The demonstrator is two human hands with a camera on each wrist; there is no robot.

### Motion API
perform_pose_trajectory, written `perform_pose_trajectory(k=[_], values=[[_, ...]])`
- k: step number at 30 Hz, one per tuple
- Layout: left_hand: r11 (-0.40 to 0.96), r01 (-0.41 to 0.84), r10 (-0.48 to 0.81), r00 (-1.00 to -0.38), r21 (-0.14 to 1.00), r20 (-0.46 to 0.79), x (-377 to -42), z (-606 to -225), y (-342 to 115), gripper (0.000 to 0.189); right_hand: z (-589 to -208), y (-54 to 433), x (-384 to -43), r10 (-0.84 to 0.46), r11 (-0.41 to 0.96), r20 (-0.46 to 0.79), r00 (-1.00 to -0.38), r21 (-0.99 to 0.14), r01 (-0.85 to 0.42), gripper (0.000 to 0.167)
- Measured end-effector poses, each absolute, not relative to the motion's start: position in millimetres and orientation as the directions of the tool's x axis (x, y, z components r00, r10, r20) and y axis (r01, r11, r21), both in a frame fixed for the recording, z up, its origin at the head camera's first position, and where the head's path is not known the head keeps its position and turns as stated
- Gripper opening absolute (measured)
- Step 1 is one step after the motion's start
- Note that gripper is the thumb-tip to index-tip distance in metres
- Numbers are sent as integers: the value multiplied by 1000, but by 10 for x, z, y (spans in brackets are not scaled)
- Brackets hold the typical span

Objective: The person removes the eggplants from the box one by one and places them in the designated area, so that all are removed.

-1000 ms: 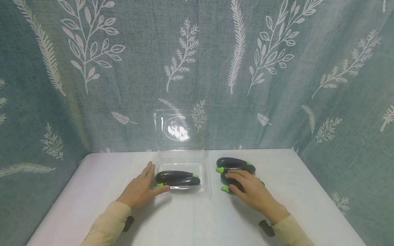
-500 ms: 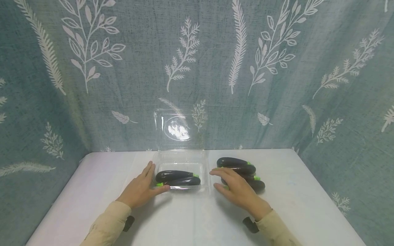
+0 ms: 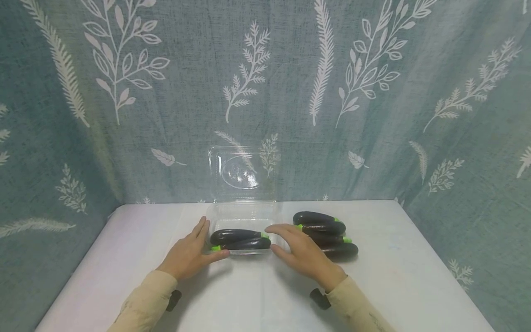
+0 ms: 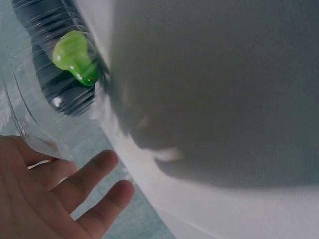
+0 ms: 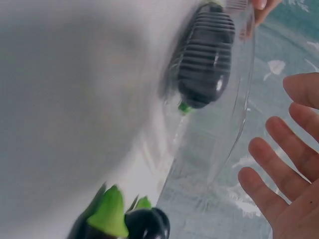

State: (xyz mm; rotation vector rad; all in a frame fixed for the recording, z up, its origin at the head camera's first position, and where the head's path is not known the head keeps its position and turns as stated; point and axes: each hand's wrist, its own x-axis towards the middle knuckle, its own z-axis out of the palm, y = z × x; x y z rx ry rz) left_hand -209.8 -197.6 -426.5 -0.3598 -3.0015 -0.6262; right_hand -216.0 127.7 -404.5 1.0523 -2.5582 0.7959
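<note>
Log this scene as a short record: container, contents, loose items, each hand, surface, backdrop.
Container: clear plastic container, lid raised
Contents: two dark eggplants, side by side
Loose items: four more eggplants, right of the container
Left hand: at the container's left end
Right hand: holding nothing, near the right end; contact unclear
Surface: white tabletop
Backdrop: leaf-print curtain

Head camera faces forward-down — close wrist views share the container (image 3: pixel 242 212).

Open from above into the clear rectangular plastic box (image 3: pixel 238 224), behind two glossy black green-stemmed eggplants (image 3: pixel 237 237); blocked rearward by the raised transparent plastic lid (image 3: pixel 240 173), sideways by left hand (image 3: pixel 186 256) and right hand (image 3: pixel 302 250).
</note>
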Motion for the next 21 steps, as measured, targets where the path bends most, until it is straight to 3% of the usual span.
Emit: perform_pose_trajectory(k=[4,12,21], values=[[893,223,207,-975,391,85,-2096,-4262,-1960,123,-4026,1180,-2213,-595,566,419,-686,-388,-728,41],[892,212,197,-977,399,78,-2096,-4260,-1958,124,-4004,1018,-2311,-622,586,295,-725,-439,-681,45],[889,218,202,-976,403,83,-2097,-4277,-1957,123,-3983,820,-2490,-713,556,229,-663,-393,-733,37]])
